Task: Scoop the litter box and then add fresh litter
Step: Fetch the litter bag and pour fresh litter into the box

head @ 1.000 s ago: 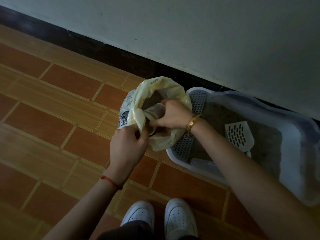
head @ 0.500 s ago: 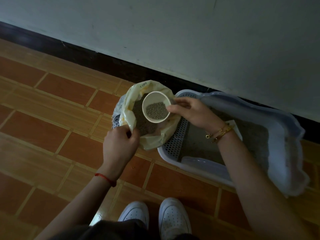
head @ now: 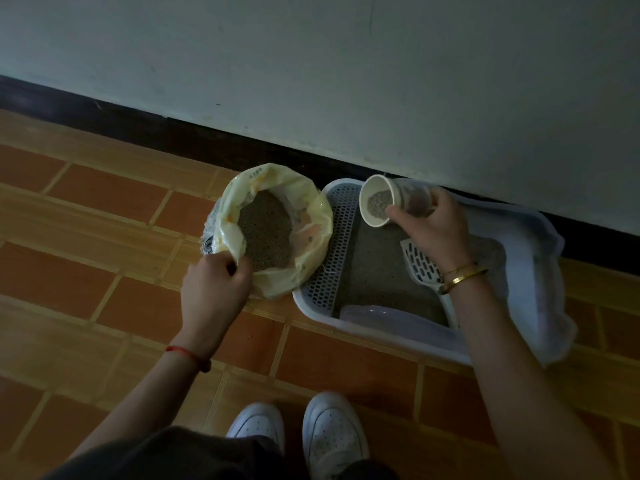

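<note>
Your right grip [head: 431, 232] is curled round the tilted cup [head: 379, 202] of litter over the litter box [head: 339, 244], your left grip [head: 214, 289] pinches the bag [head: 313, 209]: if you pour too fast, grains may scatter over the rim.

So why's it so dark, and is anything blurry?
Head view: dim, even light, with no glare and no hard shadows. Same head view: darkest along the bottom, around the shoes. Head view again: the litter grains in the cup and the bag look crisp, so hardly any blur.
</note>
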A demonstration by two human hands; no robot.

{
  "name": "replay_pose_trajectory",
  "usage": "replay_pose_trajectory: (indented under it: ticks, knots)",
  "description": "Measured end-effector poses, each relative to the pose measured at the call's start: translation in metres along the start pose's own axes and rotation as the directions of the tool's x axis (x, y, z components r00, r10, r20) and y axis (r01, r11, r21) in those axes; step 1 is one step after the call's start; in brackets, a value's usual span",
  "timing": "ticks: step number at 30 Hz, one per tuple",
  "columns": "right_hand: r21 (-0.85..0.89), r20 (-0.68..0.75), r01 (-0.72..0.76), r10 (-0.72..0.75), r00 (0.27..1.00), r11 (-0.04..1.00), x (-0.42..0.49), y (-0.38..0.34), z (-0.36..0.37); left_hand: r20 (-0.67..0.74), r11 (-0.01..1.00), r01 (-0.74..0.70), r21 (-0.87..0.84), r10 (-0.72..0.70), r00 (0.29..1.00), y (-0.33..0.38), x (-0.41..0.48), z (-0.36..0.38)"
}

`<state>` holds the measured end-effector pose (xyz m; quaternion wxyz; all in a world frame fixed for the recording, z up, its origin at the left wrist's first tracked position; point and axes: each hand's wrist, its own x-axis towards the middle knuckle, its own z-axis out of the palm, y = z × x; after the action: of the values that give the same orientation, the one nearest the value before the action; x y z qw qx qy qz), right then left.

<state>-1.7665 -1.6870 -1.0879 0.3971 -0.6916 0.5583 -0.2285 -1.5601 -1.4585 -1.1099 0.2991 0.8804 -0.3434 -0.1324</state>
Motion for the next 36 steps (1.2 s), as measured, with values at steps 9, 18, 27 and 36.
replay_pose_trajectory:
  ticks: [9,18,27,36]
  knots:
    - [-0.265,0.012,0.103,-0.104,0.995,0.959,-0.008,0.016,-0.005,-0.009,1.0,-0.009,0.029,0.009,1.0,-0.004,0.002,0.003]
    - [-0.207,-0.007,0.077,-0.081,0.997,0.975,-0.005,0.018,-0.019,-0.015,0.999,-0.004,0.037,0.004,1.0,-0.007,0.002,0.005]
    - [-0.335,0.184,0.006,0.059,0.981,0.942,-0.01,0.022,-0.046,-0.013,1.0,-0.004,0.025,0.004,1.0,-0.008,0.002,0.007]
    - [-0.487,0.266,0.07,0.071,0.961,0.871,-0.01,0.018,-0.06,-0.031,1.0,-0.003,0.028,0.004,1.0,-0.006,0.002,0.007]
